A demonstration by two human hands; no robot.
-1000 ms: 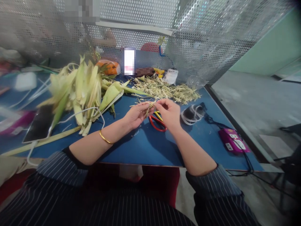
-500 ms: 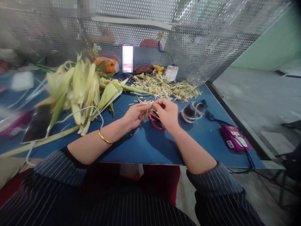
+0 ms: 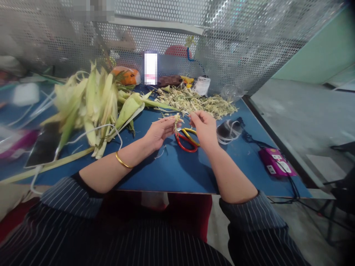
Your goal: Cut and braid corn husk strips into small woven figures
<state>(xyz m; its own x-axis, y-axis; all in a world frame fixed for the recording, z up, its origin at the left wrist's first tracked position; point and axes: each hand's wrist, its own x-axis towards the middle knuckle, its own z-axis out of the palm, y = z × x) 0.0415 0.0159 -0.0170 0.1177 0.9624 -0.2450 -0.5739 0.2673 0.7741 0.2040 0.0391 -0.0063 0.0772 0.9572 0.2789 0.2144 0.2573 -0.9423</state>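
Observation:
My left hand [image 3: 161, 131] is closed around a small tied piece of corn husk [image 3: 178, 119], its pale frayed strips standing out above the fingertips. Just to the right, my right hand [image 3: 204, 127] is pinched, its fingertips apart from the husk piece; whatever they grip is too small to make out. Under and between the hands lies a pair of scissors [image 3: 186, 147] with one red and one yellow handle loop. Beyond the hands spreads a heap of chopped husk bits [image 3: 194, 101]. A larger folded green husk [image 3: 130, 109] lies left of that heap.
A big pile of corn husks [image 3: 94, 99] covers the left, beside a phone [image 3: 46, 144] with a white cable. At right are a dark spool wound with white string [image 3: 229, 131] and a purple power box [image 3: 277, 162]. Behind stand an orange package [image 3: 126, 75] and a perforated metal screen [image 3: 172, 33].
My right hand has drawn away to the right from the husk piece in my left hand. More of the scissors shows. My left hand has hardly moved.

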